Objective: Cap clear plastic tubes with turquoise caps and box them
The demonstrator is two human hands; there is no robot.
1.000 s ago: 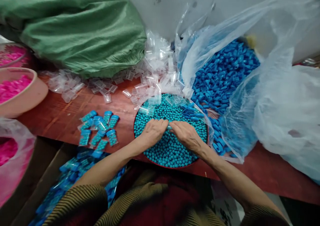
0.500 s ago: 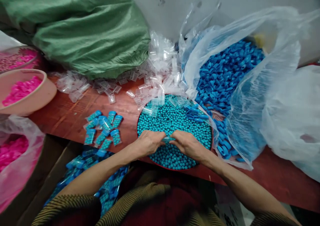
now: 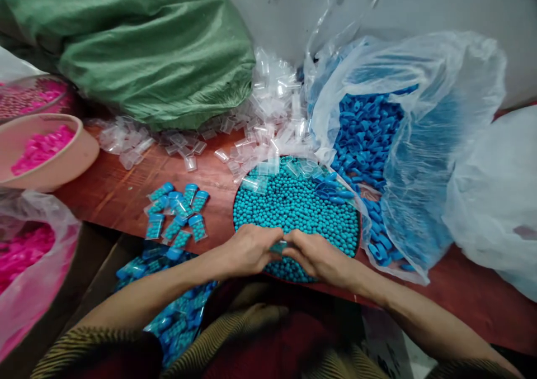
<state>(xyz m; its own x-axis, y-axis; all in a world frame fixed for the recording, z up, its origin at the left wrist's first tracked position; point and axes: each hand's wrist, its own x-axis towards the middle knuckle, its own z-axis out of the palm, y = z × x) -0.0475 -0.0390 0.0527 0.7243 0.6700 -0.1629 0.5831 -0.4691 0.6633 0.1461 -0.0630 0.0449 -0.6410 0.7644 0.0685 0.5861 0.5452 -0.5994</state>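
Observation:
My left hand [image 3: 257,248] and my right hand [image 3: 315,254] meet over the near part of a round tray of small teal beads [image 3: 293,205]. Between their fingertips is a small clear container [image 3: 279,247], largely covered by the fingers; both hands are closed on it. Clear empty containers [image 3: 255,184] and blue caps [image 3: 333,189] lie on the far side of the beads. To the left, several filled, blue-capped containers [image 3: 180,205] rest on the reddish table [image 3: 126,194].
Clear containers [image 3: 272,105] are heaped behind the tray, beside a green cloth bundle [image 3: 159,55]. An open plastic bag of blue caps [image 3: 364,138] stands right. A pink bowl [image 3: 62,158] is left; more filled containers [image 3: 180,323] lie below the table edge.
Both hands have come slightly lower and nearer the body, still together around the small container. The bag's plastic on the right has sagged over part of the blue caps.

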